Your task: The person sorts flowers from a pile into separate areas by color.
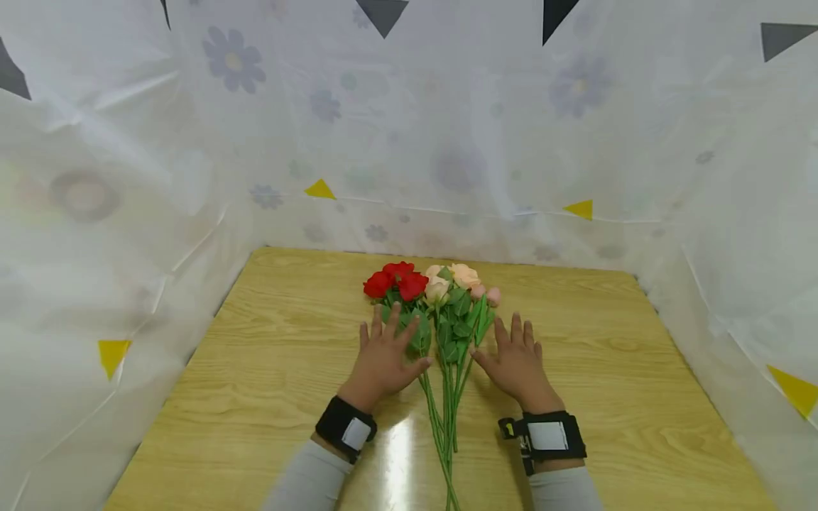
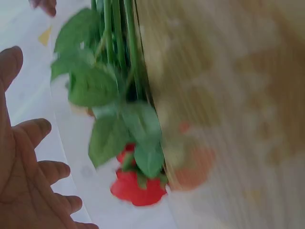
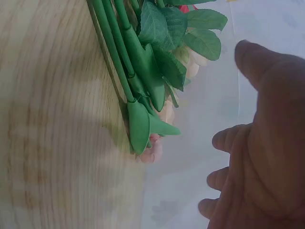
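Observation:
A bunch of artificial flowers lies on the wooden table, blooms toward the back and green stems (image 1: 449, 411) toward the front. Red roses (image 1: 412, 285) are at its left, cream roses (image 1: 464, 275) in the middle, and pink tulips (image 1: 493, 297) at its right. My left hand (image 1: 383, 360) hovers by the left side of the bunch, fingers spread, overlapping some leaves (image 1: 418, 333) in the head view. On the other side my right hand (image 1: 519, 365) is held with its fingers extended, thumb toward the stems. Both wrist views show gaps between the palms and the flowers, with nothing held.
The wooden table (image 1: 275, 369) spreads out on both sides of the bunch. White patterned sheeting (image 1: 409, 142) with flower prints encloses the table at the back, left and right. Yellow pennants (image 1: 113, 357) and dark ones (image 1: 385, 15) mark the sheeting.

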`<state>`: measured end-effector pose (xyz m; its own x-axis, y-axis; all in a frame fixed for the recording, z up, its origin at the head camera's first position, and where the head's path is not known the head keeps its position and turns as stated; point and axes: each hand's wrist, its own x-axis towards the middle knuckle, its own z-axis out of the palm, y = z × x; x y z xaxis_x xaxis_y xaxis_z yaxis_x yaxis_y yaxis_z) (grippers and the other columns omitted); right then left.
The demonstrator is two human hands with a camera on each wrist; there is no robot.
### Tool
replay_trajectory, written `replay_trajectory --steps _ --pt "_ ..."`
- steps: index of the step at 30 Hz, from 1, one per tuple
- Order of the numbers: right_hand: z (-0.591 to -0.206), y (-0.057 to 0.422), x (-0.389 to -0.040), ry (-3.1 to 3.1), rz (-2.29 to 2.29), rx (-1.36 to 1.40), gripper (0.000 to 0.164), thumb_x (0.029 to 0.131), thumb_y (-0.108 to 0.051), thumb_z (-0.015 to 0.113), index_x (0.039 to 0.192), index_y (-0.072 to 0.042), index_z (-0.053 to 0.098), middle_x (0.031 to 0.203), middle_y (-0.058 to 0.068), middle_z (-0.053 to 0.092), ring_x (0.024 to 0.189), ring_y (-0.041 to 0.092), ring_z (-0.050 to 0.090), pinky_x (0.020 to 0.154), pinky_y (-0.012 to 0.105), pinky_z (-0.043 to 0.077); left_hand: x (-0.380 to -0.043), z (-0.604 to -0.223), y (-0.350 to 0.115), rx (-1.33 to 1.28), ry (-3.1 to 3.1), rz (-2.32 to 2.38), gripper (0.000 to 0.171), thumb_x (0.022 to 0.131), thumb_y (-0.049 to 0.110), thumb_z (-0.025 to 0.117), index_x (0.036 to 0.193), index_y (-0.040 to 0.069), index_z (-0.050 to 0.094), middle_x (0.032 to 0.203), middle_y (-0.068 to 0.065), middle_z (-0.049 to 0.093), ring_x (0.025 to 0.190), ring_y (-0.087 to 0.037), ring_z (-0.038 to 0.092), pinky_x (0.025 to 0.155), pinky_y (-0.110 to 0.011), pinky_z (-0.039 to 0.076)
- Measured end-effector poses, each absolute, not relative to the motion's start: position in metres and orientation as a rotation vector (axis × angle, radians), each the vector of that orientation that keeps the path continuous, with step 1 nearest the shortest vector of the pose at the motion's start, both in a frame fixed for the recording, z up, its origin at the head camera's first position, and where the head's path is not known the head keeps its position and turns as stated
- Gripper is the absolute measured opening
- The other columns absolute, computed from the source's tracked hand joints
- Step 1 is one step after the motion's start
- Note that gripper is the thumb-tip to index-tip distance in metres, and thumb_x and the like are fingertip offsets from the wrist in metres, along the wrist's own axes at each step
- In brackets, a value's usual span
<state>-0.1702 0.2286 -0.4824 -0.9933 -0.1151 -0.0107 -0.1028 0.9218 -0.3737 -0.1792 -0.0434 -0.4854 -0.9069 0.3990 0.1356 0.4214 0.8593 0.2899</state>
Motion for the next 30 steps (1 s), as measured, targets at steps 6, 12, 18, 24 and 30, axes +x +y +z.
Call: replay_trajectory --steps 6,12,18,24,30 --pt "-0.489 0.252 -0.164 3.008 -0.544 -0.1 0.081 0.098 -0.046 0.056 0.151 0.009 0.029 0.152 0.042 0.011 0.138 0.063 0.01 0.1 0.077 0.019 -0.16 -0.49 0.002 -0.97 -2.909 -0.157 0.077 0.09 0.069 0.053 0.155 0.03 0.037 0.163 -0.013 0.019 0.148 -0.044 0.01 0.109 -0.07 0.018" --pt "-0.495 0.272 -0.156 2.963 -0.523 -0.086 0.081 0.097 -0.044 0.057 0.145 0.016 0.033 0.146 0.049 0.017 0.133 0.067 0.017 0.103 0.072 0.024 -0.159 -0.495 0.029 -1.132 -2.898 0.088 0.072 0.09 0.07 0.051 0.154 0.039 0.036 0.164 -0.008 0.018 0.149 -0.04 0.008 0.109 -0.068 0.019" --pt "-0.5 0.286 -0.149 2.922 -0.582 -0.06 0.08 0.098 -0.042 0.057 0.143 0.019 0.032 0.145 0.049 0.019 0.135 0.064 0.016 0.107 0.07 0.019 -0.166 -0.499 0.036 -1.197 -2.968 0.162 0.064 0.093 0.065 0.052 0.151 0.042 0.04 0.163 -0.005 0.021 0.148 -0.04 0.014 0.107 -0.066 0.026" --pt "-0.504 0.29 -0.144 2.92 -0.558 -0.117 0.072 0.096 -0.036 0.06 0.136 0.021 0.041 0.138 0.046 0.035 0.132 0.061 0.028 0.108 0.067 0.02 -0.172 -0.498 0.027 -1.178 -3.067 0.105 0.059 0.093 0.06 0.057 0.147 0.04 0.047 0.161 -0.004 0.028 0.146 -0.039 0.021 0.106 -0.066 0.028" --pt "-0.503 0.29 -0.143 2.913 -0.539 -0.119 0.068 0.096 -0.034 0.06 0.135 0.019 0.043 0.137 0.045 0.038 0.131 0.061 0.029 0.107 0.067 0.022 -0.18 -0.495 0.014 -1.153 -3.158 -0.014 0.058 0.095 0.054 0.057 0.149 0.038 0.045 0.16 -0.006 0.029 0.146 -0.04 0.021 0.105 -0.069 0.028"
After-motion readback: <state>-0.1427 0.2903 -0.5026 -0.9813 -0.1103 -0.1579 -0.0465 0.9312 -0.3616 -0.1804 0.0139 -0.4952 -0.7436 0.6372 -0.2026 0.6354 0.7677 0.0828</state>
